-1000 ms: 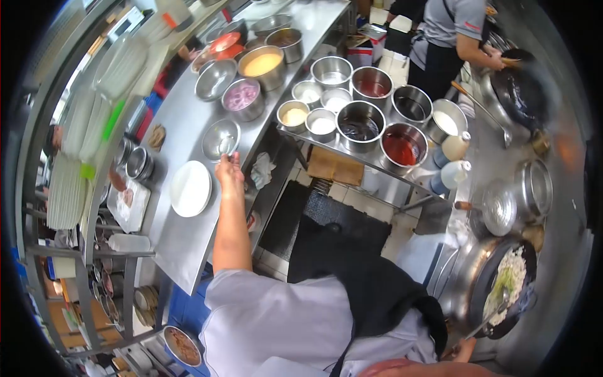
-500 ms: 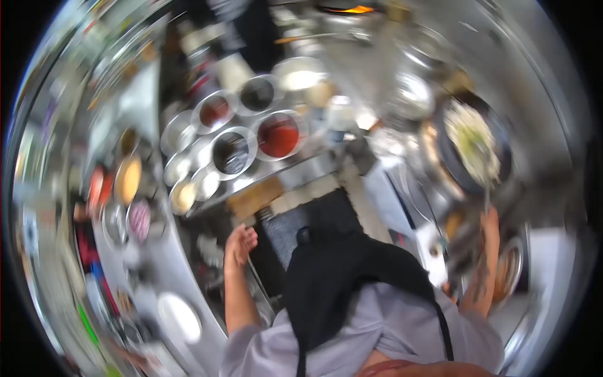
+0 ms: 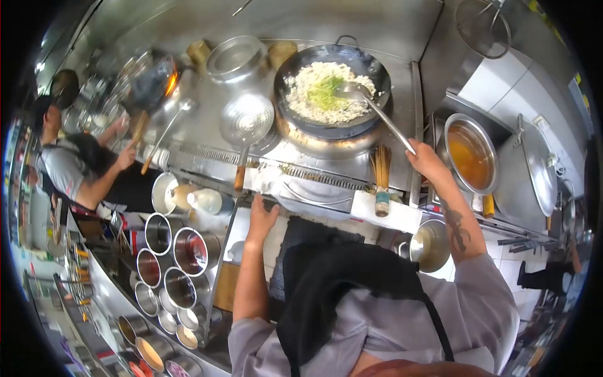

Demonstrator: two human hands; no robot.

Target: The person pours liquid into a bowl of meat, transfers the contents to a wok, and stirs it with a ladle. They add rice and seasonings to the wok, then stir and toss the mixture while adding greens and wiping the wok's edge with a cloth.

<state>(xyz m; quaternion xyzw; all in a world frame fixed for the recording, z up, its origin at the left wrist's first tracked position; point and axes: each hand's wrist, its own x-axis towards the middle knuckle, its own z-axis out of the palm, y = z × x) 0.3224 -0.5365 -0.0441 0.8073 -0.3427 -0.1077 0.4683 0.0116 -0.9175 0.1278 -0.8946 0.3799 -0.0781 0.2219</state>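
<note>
My right hand (image 3: 427, 158) is wrapped round the long handle of a metal wok ladle (image 3: 391, 124), whose head rests in the food. A black wok (image 3: 382, 69) on the stove holds white fried rice (image 3: 308, 81) with a mound of chopped greens (image 3: 326, 93) in the middle. My left hand (image 3: 262, 217) is empty, its fingers apart, just in front of the stove edge. Nearest to it is the wooden handle of a perforated strainer (image 3: 247, 119) lying on the stovetop. A bamboo wok brush (image 3: 380, 173) lies right of centre at the stove's front edge.
At the right stand a pot of amber liquid (image 3: 470, 154) and a large lidded pot (image 3: 534, 169). Several sauce containers (image 3: 191, 251) fill the lower left. A co-worker (image 3: 75, 163) works at the far left beside a flaming wok (image 3: 151, 81).
My view has swung toward the stove, bringing the wok from the right edge to upper centre. My left hand is raised near the stove edge. The ladle stays in my right hand.
</note>
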